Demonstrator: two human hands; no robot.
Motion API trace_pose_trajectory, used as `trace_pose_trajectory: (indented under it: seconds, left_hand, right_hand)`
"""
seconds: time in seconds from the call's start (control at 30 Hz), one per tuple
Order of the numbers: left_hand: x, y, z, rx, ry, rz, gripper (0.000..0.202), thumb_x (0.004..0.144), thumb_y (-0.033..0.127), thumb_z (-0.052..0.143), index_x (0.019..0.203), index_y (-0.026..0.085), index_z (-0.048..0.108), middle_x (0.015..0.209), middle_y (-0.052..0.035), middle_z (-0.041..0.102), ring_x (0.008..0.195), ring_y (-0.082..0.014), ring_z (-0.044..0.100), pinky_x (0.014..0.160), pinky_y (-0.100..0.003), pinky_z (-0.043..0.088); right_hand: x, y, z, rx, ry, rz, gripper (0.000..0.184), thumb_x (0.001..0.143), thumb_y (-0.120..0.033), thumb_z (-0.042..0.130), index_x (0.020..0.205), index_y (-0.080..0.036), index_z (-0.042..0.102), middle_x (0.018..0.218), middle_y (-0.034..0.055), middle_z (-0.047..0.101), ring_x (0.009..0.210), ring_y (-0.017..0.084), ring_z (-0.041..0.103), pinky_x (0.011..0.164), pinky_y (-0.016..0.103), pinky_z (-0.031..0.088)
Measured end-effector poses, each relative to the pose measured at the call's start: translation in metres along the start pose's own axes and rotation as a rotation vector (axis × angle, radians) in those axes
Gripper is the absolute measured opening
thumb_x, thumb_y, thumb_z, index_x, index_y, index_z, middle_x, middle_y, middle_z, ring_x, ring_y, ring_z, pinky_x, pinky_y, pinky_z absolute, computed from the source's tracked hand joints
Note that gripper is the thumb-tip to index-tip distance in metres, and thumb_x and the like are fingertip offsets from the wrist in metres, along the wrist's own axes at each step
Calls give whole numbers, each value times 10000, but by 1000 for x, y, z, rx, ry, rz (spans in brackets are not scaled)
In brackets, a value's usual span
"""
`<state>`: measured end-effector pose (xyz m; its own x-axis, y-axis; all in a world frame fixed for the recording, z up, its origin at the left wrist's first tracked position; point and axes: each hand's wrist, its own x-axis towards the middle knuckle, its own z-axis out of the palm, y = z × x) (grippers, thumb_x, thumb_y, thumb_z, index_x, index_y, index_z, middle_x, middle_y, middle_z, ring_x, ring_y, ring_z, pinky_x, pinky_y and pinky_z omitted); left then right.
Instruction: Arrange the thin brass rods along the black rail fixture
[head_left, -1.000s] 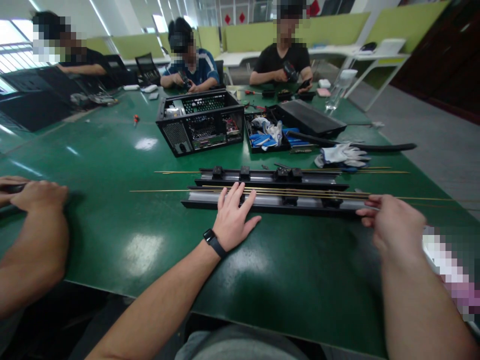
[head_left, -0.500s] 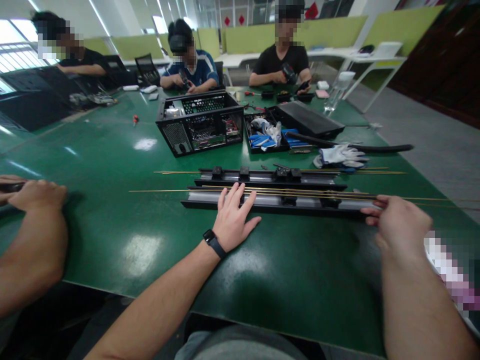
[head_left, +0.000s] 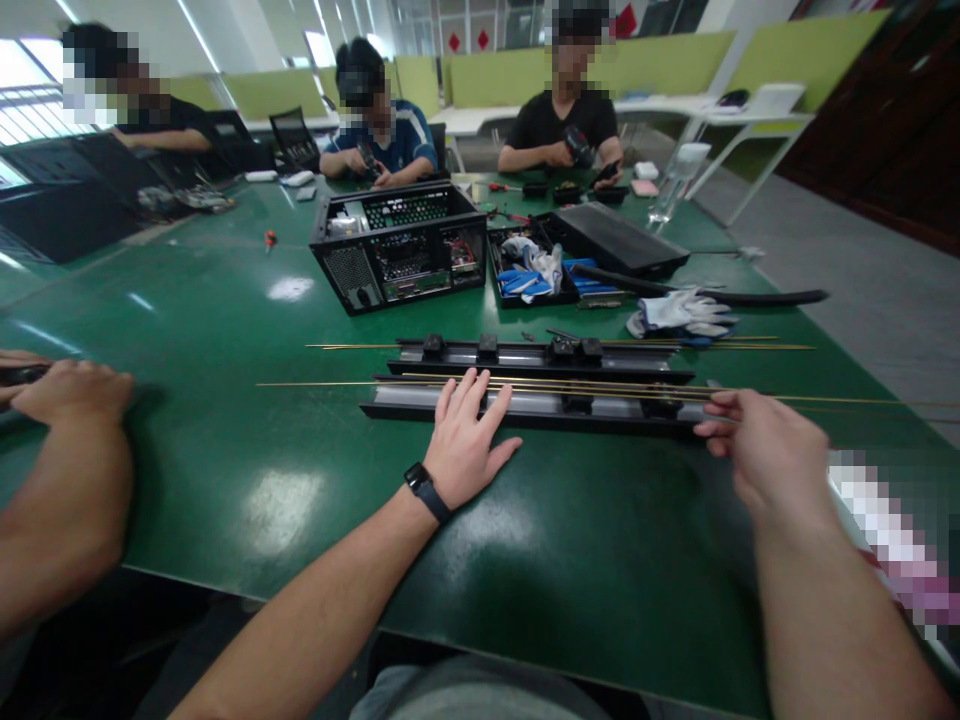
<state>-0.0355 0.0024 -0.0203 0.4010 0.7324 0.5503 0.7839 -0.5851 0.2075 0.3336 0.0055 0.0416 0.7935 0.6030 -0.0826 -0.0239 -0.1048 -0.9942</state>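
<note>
My left hand (head_left: 466, 432), with a dark watch on its wrist, lies with fingers spread over the near black channel rail (head_left: 394, 411). Its fingertips reach the thin brass-coloured rods (head_left: 585, 388) that run lengthwise above this rail. At the rail's right end, my right hand (head_left: 776, 445) is closed in a pinch on the rods, whose ends stick out past it to the right. Black blocks (head_left: 577, 401) sit in the near rail's channel. Just behind is a far rail (head_left: 615, 357) with several black blocks (head_left: 487, 347) and more thin rods (head_left: 776, 345) alongside it.
Beyond the rails stand an open black computer case (head_left: 345, 275), a black tray with gloves (head_left: 532, 270) and a black panel (head_left: 622, 238). A white glove (head_left: 686, 312) lies near a black tube (head_left: 780, 296). Another person's hand (head_left: 82, 390) rests at left; several people sit around.
My right hand has slid a little to the left along the rods. My left hand stays in nearly the same place.
</note>
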Motion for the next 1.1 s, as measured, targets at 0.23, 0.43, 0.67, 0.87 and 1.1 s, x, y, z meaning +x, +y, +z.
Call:
trace_pose_trajectory:
  seconds: [0.23,0.43,0.67,0.87,1.1]
  left_hand:
    - [0,1,0,-8,-23,-18,772,1081,361,886,1803,265,632,1898,-236,577,1829,-468,482,1494,-749,376]
    - [-1,1,0,2,-17,-21,758,1084,367,881,1795,263,640,1899,-238,574,1824,-472,488,1486,-753,387]
    - [-1,2,0,7,5,-20,723,1094,353,862,1776,240,654,1887,-253,584,1816,-474,501,1488,-755,382]
    - [-1,1,1,4,2,-16,745,1091,356,870,1792,253,639,1900,-245,571,1828,-473,482,1483,-750,395]
    - [-1,1,2,2,9,-25,743,1086,360,875,1786,264,645,1892,-238,583,1827,-470,483,1493,-762,371]
  right_hand:
    - [10,7,-3,34,79,-17,74,848,-166,655,848,-186,726,870,59,760,552,145,690,375,174,370]
    - [0,14,2,39,-102,-23,146,860,-299,801,863,-156,773,857,73,762,526,135,667,382,173,366]
    - [6,13,0,76,46,-14,89,813,-263,751,866,-192,745,906,40,765,565,131,693,376,167,393]
    - [-7,18,5,79,-184,-39,260,783,-397,892,849,-179,768,874,54,756,541,139,690,378,171,379]
    - [7,19,3,126,21,-7,208,823,-347,862,888,-188,744,928,53,766,572,128,686,391,162,403]
